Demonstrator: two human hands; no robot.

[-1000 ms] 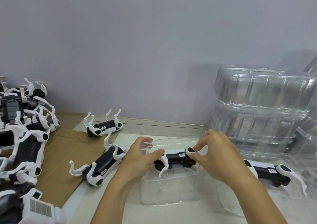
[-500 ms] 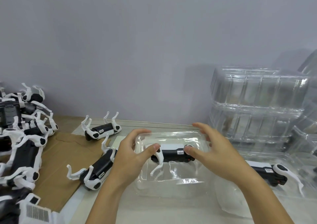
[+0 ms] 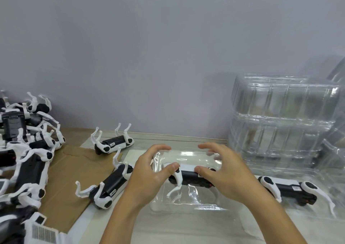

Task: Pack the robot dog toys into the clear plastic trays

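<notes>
Robot dog toy (image 3: 188, 176), black body with white legs, lies on its side in the clear plastic tray (image 3: 188, 204) at the middle of the table (image 3: 186, 230), between both hands. The left hand (image 3: 149, 178) has its thumb pressed on the toy's white shoulder at about nine o'clock of the tray, the other fingers (image 3: 160, 147) arched over the tray's far rim; the right hand (image 3: 224, 174) mirrors it at three o'clock, thumb on the body, fingers curled toward the far edge. Whether they grip the rim or only hover above it I cannot tell. The step seems to be seating the toy into the moulded cavity. To do it well, press evenly with both thumbs along the rigid body rather than on the thin curved legs, which look likely to flex or catch, and steady the light tray so it does not slide. The tray is thin, glossy, formed plastic, probably springy and easily dented. At ten o'clock a second toy (image 3: 113, 144) lies legs up; at eight o'clock another (image 3: 110, 187) lies half on the brown cardboard (image 3: 65, 178); a heap of toys (image 3: 24, 150) fills nine o'clock. At two o'clock stands a stack of empty trays (image 3: 283, 124), and at three o'clock a packed toy (image 3: 291, 189) sits in its own tray.
</notes>
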